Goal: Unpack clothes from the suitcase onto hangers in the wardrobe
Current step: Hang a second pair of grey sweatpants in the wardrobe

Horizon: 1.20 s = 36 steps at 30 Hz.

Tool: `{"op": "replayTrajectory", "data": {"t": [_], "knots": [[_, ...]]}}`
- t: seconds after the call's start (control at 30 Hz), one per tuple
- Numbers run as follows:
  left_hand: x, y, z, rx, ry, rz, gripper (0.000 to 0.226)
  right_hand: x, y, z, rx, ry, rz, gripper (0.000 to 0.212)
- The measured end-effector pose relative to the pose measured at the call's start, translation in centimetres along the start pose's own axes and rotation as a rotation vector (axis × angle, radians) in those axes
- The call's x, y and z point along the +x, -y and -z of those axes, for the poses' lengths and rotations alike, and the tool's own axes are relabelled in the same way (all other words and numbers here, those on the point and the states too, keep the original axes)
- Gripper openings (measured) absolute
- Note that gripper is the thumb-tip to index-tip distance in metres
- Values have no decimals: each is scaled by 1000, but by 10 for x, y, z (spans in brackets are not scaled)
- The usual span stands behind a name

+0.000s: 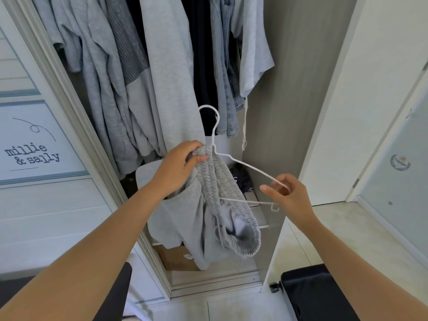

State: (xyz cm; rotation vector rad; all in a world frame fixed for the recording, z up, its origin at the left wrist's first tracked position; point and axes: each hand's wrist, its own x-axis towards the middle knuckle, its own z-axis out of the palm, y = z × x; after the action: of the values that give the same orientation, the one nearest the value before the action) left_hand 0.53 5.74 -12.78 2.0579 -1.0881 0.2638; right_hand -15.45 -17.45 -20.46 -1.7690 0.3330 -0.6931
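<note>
A white wire hanger (245,163) is held in front of the open wardrobe (289,100), hook up. Grey sweatpants (208,218) with a ribbed elastic waistband are draped over it and hang down. My left hand (183,162) grips the bunched waistband at the hanger's neck. My right hand (288,192) holds the hanger's right end between thumb and fingers. A black suitcase (301,295) stands on the floor at the lower right, partly behind my right forearm.
Several grey, black and denim garments (166,72) hang on the wardrobe rail. A cardboard box (178,258) and a dark item (240,178) lie in the wardrobe's lower part. A printed sliding door (34,154) is at the left, a white door (370,112) at the right.
</note>
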Motion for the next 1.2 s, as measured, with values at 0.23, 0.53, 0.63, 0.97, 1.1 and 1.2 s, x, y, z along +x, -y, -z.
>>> {"op": "replayTrajectory", "data": {"t": [0.23, 0.53, 0.63, 0.97, 1.1, 1.2], "knots": [[6, 1, 10, -38, -76, -11, 16, -12, -67, 0, 48, 42, -402, 83], [-8, -8, 19, -94, -106, -14, 14, 8, -73, -83, -179, 379, -336, 31], [-22, 9, 32, -94, -130, 41, 18, 22, -67, -66, -158, 268, -342, 16], [-66, 75, 8, 152, -69, -45, 29, 64, 13, 3, -415, 101, -85, 14], [-55, 81, -7, 478, -2, -157, 48, 67, 54, 7, -559, 16, 65, 21], [-35, 75, -12, 612, -119, -88, 56, 57, 85, 7, -549, 8, 117, 12]]}}
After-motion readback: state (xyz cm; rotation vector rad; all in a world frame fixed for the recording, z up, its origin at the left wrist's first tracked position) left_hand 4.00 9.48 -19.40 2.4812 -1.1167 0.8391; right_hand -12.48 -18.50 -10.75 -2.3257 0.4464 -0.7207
